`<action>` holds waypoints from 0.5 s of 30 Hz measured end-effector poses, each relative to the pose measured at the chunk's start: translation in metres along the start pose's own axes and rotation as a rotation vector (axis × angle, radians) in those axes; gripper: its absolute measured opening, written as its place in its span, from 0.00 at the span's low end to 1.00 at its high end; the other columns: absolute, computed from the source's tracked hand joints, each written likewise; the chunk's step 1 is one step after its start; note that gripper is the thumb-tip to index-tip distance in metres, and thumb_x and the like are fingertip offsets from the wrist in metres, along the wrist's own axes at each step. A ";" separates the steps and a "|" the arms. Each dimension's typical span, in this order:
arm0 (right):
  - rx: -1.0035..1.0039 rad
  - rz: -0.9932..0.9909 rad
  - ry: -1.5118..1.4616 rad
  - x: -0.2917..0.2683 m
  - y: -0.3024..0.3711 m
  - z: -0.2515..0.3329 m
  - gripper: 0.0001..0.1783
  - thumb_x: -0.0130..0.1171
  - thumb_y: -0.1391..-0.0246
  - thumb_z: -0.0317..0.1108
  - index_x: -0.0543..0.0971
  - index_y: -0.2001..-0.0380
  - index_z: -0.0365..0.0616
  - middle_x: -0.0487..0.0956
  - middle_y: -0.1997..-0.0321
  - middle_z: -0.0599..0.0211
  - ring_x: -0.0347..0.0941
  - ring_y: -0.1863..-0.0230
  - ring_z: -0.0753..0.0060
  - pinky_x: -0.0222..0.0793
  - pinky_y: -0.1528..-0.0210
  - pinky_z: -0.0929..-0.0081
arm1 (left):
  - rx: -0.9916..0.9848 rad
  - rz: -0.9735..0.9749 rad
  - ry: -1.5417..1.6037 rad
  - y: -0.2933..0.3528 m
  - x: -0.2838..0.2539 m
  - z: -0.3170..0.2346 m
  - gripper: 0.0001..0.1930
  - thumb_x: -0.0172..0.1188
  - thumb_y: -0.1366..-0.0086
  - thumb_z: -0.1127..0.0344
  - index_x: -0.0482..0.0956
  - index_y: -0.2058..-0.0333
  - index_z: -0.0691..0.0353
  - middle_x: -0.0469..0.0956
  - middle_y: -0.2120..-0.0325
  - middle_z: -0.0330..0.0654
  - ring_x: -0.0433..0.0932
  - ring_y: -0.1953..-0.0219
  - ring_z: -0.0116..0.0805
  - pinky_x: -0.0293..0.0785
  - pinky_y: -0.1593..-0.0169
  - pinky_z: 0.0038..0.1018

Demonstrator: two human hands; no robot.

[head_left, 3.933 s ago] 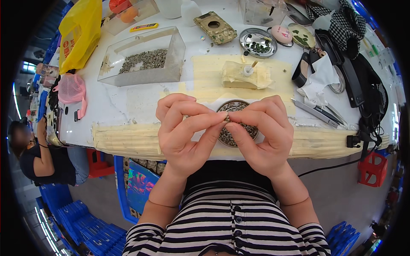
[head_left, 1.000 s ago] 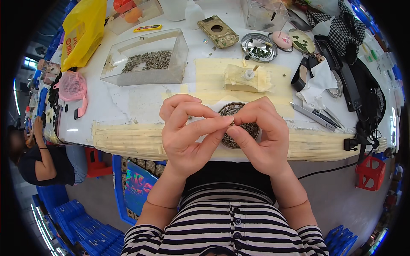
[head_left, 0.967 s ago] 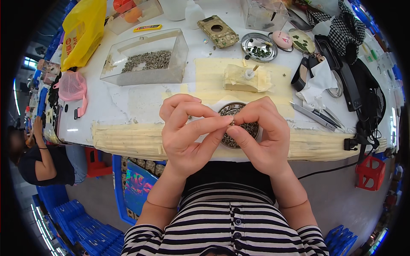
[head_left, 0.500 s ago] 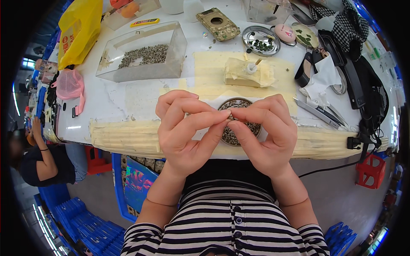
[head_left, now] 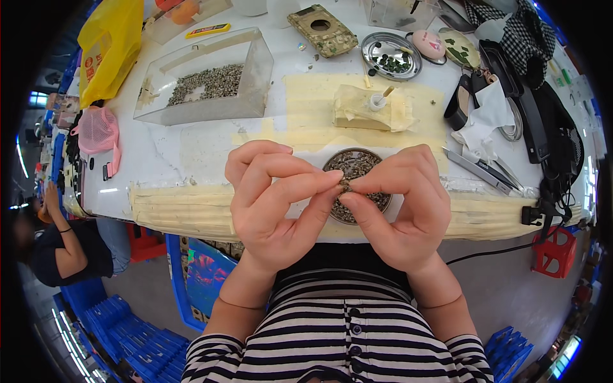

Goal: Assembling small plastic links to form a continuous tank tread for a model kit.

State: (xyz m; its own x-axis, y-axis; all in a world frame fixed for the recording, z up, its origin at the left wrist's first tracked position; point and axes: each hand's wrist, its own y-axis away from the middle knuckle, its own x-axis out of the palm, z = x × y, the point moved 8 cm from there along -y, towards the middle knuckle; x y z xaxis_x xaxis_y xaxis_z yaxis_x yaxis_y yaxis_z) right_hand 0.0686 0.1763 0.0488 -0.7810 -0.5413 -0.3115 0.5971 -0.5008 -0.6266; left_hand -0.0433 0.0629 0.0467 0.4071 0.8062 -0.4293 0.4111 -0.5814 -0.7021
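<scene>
My left hand (head_left: 271, 207) and my right hand (head_left: 408, 207) meet fingertip to fingertip, both pinching a tiny speckled brown-green piece (head_left: 345, 184). Its exact kind is too small to make out, and the fingertips cover much of it. Below them sits a round, dark-rimmed dish (head_left: 387, 167) filled with many small grey-brown bits (head_left: 357, 165). The hands hide the dish's left part and some of its right side. A pale sheet lies under the dish. Beyond it stands a block wrapped in cream tape (head_left: 364, 115), with a small white pot (head_left: 378, 101) and a stick on top.
A clear box (head_left: 204, 115) of similar bits stands at left, by a pink mesh strainer (head_left: 99, 131) and yellow bag (head_left: 115, 48). Farther back are a camouflage-patterned case (head_left: 322, 32) and metal dish (head_left: 415, 57). Tweezers (head_left: 479, 169) lie right. Another person (head_left: 70, 252) sits far left.
My hands have drawn slightly apart, still pinching, and more of the speckled piece shows between the fingertips. The view has shifted a little.
</scene>
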 end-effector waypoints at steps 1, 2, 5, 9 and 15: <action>-0.039 -0.013 0.019 -0.001 0.000 0.004 0.14 0.76 0.65 0.25 0.84 0.71 0.46 0.78 0.72 0.71 0.70 0.69 0.68 0.64 0.66 0.74 | -0.003 -0.003 0.001 0.000 0.000 0.000 0.14 0.74 0.53 0.73 0.87 0.65 0.53 0.79 0.70 0.31 0.70 0.59 0.38 0.68 0.52 0.31; -0.041 -0.010 0.042 -0.001 0.001 0.004 0.14 0.76 0.65 0.25 0.85 0.70 0.47 0.78 0.72 0.72 0.70 0.69 0.68 0.64 0.66 0.74 | -0.007 -0.007 0.002 0.000 0.001 0.001 0.14 0.74 0.53 0.73 0.87 0.65 0.53 0.79 0.70 0.31 0.70 0.59 0.38 0.68 0.52 0.31; -0.027 -0.009 0.086 -0.001 0.002 0.003 0.16 0.76 0.66 0.26 0.86 0.69 0.48 0.77 0.73 0.73 0.70 0.69 0.69 0.64 0.66 0.74 | -0.007 -0.015 0.005 0.001 0.000 0.002 0.13 0.74 0.52 0.73 0.87 0.65 0.53 0.79 0.71 0.31 0.70 0.59 0.39 0.68 0.52 0.31; 0.014 0.004 0.090 0.003 0.002 -0.001 0.15 0.76 0.64 0.26 0.86 0.67 0.47 0.78 0.72 0.72 0.70 0.68 0.68 0.64 0.66 0.74 | 0.000 -0.013 0.012 0.000 -0.001 0.002 0.13 0.74 0.52 0.72 0.87 0.65 0.53 0.79 0.70 0.31 0.70 0.59 0.38 0.67 0.52 0.31; 0.089 0.077 -0.038 0.010 0.000 -0.007 0.12 0.74 0.60 0.27 0.85 0.68 0.44 0.79 0.71 0.69 0.71 0.68 0.66 0.66 0.65 0.74 | 0.017 0.084 0.005 0.001 0.000 -0.001 0.10 0.70 0.47 0.74 0.86 0.65 0.56 0.78 0.69 0.35 0.68 0.55 0.41 0.65 0.48 0.36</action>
State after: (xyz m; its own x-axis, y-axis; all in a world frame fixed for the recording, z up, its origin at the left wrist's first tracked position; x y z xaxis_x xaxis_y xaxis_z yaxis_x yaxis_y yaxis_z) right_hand 0.0596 0.1760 0.0407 -0.7257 -0.6049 -0.3277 0.6702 -0.5142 -0.5352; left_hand -0.0418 0.0625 0.0470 0.4438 0.7542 -0.4840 0.3617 -0.6449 -0.6732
